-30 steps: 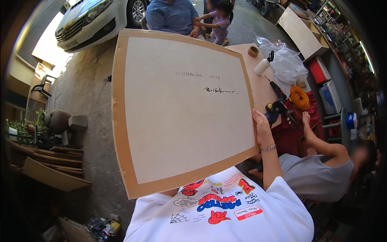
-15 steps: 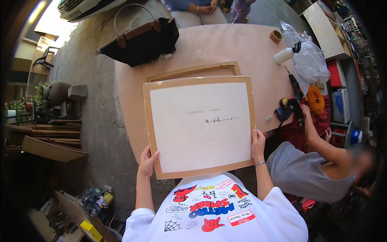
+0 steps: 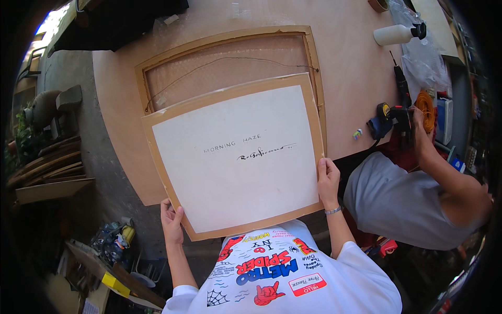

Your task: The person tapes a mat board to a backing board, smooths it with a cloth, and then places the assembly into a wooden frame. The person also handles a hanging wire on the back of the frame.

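Note:
I hold a flat picture backing board (image 3: 235, 193), white with a brown border and some handwriting on it. My left hand (image 3: 171, 222) pinches its lower left edge, and my right hand (image 3: 328, 180) grips the right edge between thumb and fingers. The board is tilted, its right side higher. Beyond it on the table (image 3: 361, 68) lies a wooden picture frame (image 3: 225, 37) with a slack hanging wire across its back. The board's far part overlaps the frame and hides its near side. Through the frame's opening shows bubble wrap (image 3: 209, 78).
At the right, a co-worker's hand (image 3: 418, 116) touches a black power tool (image 3: 401, 118). A drill (image 3: 401, 86), a white bottle (image 3: 392, 34), a tape roll (image 3: 378, 5), plastic sheeting (image 3: 423, 63) and coiled orange cord (image 3: 426, 107) are nearby. A black bag (image 3: 120, 23) rests far left.
The board has tilted, its right side rising, and shifted left in view. My view has moved closer to the table, so more of the frame and its wire shows. Both hands keep their hold.

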`<move>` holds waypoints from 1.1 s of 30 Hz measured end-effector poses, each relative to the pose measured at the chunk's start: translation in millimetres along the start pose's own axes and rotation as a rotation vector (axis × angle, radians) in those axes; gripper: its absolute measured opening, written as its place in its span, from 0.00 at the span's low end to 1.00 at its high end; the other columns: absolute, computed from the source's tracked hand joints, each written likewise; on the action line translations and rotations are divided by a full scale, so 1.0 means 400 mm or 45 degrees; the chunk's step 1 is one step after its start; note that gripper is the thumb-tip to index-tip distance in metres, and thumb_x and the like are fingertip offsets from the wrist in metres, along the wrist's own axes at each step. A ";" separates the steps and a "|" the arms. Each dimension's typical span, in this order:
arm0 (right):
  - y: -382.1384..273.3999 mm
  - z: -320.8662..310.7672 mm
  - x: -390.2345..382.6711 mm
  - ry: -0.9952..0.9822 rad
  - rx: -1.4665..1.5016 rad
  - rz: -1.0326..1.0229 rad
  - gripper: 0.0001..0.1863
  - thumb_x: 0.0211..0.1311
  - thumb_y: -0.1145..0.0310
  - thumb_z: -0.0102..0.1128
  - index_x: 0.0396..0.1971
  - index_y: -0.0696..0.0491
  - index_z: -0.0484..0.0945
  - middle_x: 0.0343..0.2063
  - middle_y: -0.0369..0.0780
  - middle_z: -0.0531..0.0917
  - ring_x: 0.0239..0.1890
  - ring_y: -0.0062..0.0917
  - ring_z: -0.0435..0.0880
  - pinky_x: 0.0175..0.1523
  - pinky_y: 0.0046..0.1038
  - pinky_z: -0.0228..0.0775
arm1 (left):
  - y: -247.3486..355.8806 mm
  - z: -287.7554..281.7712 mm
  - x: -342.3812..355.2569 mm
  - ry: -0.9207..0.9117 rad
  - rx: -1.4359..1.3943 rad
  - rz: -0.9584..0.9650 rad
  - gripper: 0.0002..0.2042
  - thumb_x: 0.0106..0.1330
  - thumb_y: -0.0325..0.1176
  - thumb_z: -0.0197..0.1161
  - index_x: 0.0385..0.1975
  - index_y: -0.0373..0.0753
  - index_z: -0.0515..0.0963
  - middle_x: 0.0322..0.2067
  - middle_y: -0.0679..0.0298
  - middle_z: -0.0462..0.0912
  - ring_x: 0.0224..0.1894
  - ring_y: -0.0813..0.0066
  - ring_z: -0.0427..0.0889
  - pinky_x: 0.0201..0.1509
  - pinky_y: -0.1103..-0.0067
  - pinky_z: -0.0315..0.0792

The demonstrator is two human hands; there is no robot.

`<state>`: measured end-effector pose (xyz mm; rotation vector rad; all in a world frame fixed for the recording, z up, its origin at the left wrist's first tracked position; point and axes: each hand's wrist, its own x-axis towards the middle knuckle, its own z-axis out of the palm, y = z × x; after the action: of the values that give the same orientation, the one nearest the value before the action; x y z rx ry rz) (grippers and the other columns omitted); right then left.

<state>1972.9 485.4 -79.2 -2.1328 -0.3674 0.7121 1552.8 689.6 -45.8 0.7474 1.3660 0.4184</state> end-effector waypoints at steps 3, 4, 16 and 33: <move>-0.015 0.007 0.023 -0.057 -0.015 0.031 0.18 0.81 0.63 0.52 0.30 0.60 0.74 0.22 0.29 0.69 0.28 0.11 0.64 0.30 0.22 0.57 | 0.003 0.002 0.015 0.023 0.011 0.033 0.19 0.72 0.28 0.67 0.58 0.37 0.68 0.47 0.61 0.84 0.52 0.75 0.81 0.62 0.76 0.72; -0.005 0.006 0.023 -0.029 -0.002 0.027 0.18 0.81 0.63 0.52 0.30 0.60 0.74 0.22 0.28 0.69 0.28 0.11 0.64 0.30 0.22 0.56 | 0.012 0.019 0.020 0.029 0.013 0.054 0.19 0.72 0.27 0.67 0.58 0.37 0.68 0.48 0.61 0.84 0.52 0.75 0.81 0.62 0.76 0.72; 0.022 0.017 0.023 0.018 0.076 -0.011 0.21 0.83 0.62 0.49 0.26 0.56 0.65 0.23 0.27 0.63 0.28 0.12 0.58 0.31 0.21 0.52 | 0.001 0.057 0.059 0.095 0.073 0.082 0.17 0.73 0.25 0.64 0.58 0.33 0.69 0.49 0.58 0.84 0.50 0.76 0.81 0.58 0.77 0.75; 0.013 0.011 0.068 -0.020 -0.296 -0.091 0.21 0.83 0.60 0.48 0.30 0.60 0.71 0.17 0.41 0.65 0.21 0.20 0.63 0.27 0.30 0.59 | -0.084 0.097 0.072 0.387 0.211 0.226 0.17 0.73 0.24 0.63 0.59 0.29 0.72 0.50 0.60 0.81 0.50 0.78 0.79 0.56 0.80 0.74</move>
<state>1992.0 498.2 -95.4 -2.3202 -0.5550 0.6723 1590.8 676.3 -88.9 0.9756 1.6390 0.5820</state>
